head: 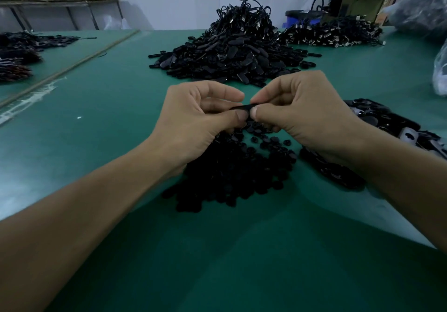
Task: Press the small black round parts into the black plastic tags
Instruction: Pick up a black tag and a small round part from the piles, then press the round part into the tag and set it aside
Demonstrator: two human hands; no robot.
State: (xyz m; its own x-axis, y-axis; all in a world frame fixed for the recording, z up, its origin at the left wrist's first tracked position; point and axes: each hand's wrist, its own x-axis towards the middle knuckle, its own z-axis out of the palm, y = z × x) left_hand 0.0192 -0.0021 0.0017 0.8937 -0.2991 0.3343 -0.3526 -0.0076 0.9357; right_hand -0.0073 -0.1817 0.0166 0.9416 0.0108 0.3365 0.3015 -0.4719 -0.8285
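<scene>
So here's where we're at: 1 black tag (244, 107) is pinched between our 2 hands, held in the air just above the far edge of the pile of small round parts (232, 171). Our left hand (193, 123) has its thumb and curled forefinger on the tag's left end, and our right hand (302, 115) does the same on the right end. The thumb tips nearly meet on the near side, and the other fingers are tucked in. We can't tell if a round part is seated in the tag, since the thumbs cover that spot.

That pile lies on the green table mat (96, 123), right under our wrists. Behind it is the big heap of tags (229, 52), with corded ones on top. Just right of the pile, partly under our right forearm, is a flatter spread of tags (382, 118), a few showing pale faces. Far behind and to the right there's a heap with shiny metal ends (333, 32), with a blue bin (294, 17) beyond it. Far left of the pile sit dark bundles (21, 52), and far right there's a clear plastic bag (441, 69).
</scene>
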